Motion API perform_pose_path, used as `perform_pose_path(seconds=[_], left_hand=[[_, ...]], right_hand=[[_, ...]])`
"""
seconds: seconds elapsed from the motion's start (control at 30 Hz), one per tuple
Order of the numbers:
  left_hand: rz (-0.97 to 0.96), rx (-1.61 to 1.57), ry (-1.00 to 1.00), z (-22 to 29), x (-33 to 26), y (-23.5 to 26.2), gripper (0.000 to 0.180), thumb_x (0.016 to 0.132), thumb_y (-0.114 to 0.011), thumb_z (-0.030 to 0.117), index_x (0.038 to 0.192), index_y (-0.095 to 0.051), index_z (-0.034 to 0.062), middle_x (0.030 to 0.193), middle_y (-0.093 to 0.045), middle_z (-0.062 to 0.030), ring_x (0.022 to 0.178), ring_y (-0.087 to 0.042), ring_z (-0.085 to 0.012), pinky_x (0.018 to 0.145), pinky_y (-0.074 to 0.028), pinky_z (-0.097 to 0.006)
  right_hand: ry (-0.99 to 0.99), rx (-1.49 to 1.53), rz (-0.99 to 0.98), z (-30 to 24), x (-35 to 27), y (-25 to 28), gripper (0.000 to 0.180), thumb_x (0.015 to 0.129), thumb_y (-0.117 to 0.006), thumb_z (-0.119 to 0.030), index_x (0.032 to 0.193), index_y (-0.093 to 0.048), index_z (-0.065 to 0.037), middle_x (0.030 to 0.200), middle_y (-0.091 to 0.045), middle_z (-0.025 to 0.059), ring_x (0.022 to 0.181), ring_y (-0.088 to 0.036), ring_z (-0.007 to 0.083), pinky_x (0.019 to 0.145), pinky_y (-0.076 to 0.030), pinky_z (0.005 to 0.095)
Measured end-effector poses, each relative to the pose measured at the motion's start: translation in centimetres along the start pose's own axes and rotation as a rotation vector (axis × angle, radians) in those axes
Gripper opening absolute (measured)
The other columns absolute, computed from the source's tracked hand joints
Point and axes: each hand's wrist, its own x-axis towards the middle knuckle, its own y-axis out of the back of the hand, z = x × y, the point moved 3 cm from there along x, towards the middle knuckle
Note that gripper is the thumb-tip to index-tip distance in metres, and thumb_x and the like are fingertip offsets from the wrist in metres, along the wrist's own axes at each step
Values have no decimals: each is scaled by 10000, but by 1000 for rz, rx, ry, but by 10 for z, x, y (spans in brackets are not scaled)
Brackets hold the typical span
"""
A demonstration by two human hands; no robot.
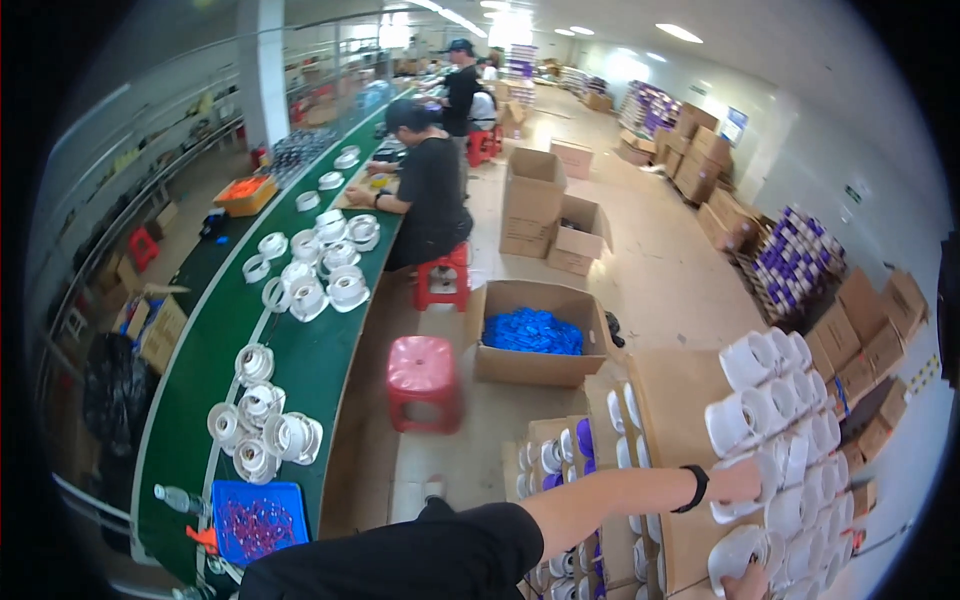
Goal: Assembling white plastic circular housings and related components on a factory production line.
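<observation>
My left arm, in a black sleeve with a dark wristband, stretches across to stacked white plastic housings at the right. My left hand point(738, 482) is closed around one white housing point(768, 474) in the stack; its fingertips are partly hidden. Lower down, near the bottom edge, my right hand point(748, 582) grips another rounded white housing point(738, 552) from below. Several rows of similar white housings point(742, 420) lie on their sides on a cardboard sheet point(685, 385). Under that sheet, more white and purple parts point(585, 438) sit in cardboard layers.
A green conveyor point(200, 400) at left carries clusters of white round parts point(285, 435) and a blue tray point(303, 490) of thin wires. Beside it stand a red stool point(421, 365) and an open carton point(535, 368) of blue pieces. A seated person point(430, 185) works farther along.
</observation>
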Motion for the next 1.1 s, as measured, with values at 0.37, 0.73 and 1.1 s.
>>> perform_pose_path(seconds=[0.37,0.73,1.1], left_hand=[[-170,-90,17,-36,-87,72,245,537,-799,270,746,-738,157,756,-704,-65,730,-669,-269,620,-480,-419],[64,-654,663,-141,-410,349,530,593,-844,254,1047,-699,19,997,-702,-173,944,-668,-307,851,-506,-402],[-109,473,1967,-139,-845,381,77,676,-657,98,726,-715,110,695,-677,-159,723,-688,-303,798,-433,-467]], right_hand=[[359,-329,362,-113,-38,40,422,813,-751,-294,1093,-698,17,1004,-722,168,958,-686,280,834,-522,387],[340,43,-1,-210,-60,61,453,832,-737,-308,1142,-675,16,1068,-702,183,1021,-662,288,872,-506,388],[432,322,-415,-487,23,107,485,851,-724,-322,1191,-652,15,1131,-682,198,1084,-638,296,910,-490,389]])
